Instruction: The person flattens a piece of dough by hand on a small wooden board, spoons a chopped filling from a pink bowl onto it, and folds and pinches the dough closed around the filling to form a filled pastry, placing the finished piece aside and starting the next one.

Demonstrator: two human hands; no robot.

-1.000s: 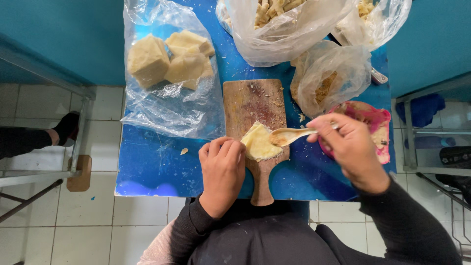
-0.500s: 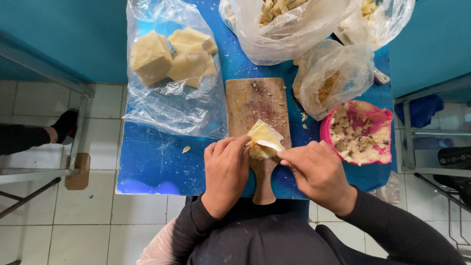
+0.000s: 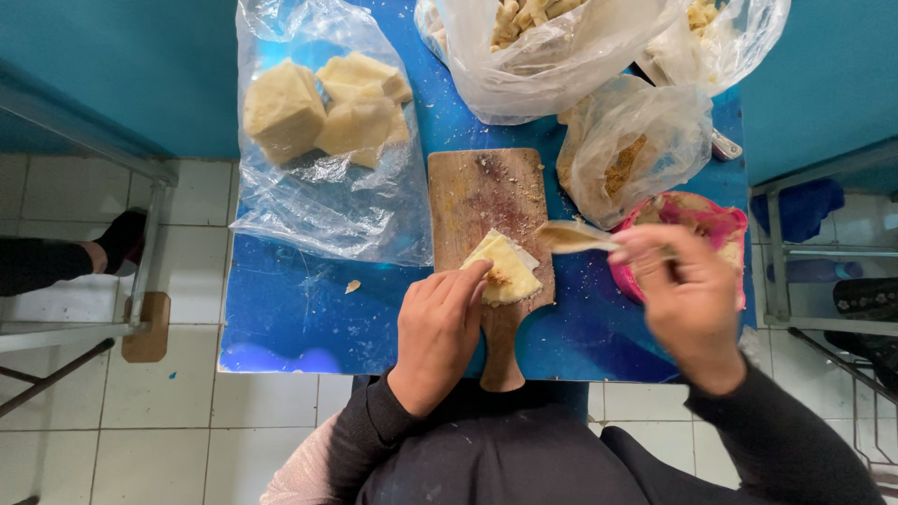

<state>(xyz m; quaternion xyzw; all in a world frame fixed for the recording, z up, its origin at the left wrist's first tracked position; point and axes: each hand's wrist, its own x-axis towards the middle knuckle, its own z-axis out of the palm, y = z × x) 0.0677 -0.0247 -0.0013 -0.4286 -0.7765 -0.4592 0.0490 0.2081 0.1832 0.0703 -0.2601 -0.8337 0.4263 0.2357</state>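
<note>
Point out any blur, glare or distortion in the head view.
Head view: the right hand and the spoon it holds are motion-blurred; the left hand, resting on the folded dough piece, is sharp. Glare whitens the clear plastic bags. Light is soft and even, with faint shadows on the cutting board. The wide lens bends the table legs at the edges.

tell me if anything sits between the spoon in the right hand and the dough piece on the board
Nothing visible does. The right hand holds the spoon just right of the dough piece, with only bare cutting board between them. The left hand presses the dough's left edge, on the far side from the spoon.
</note>
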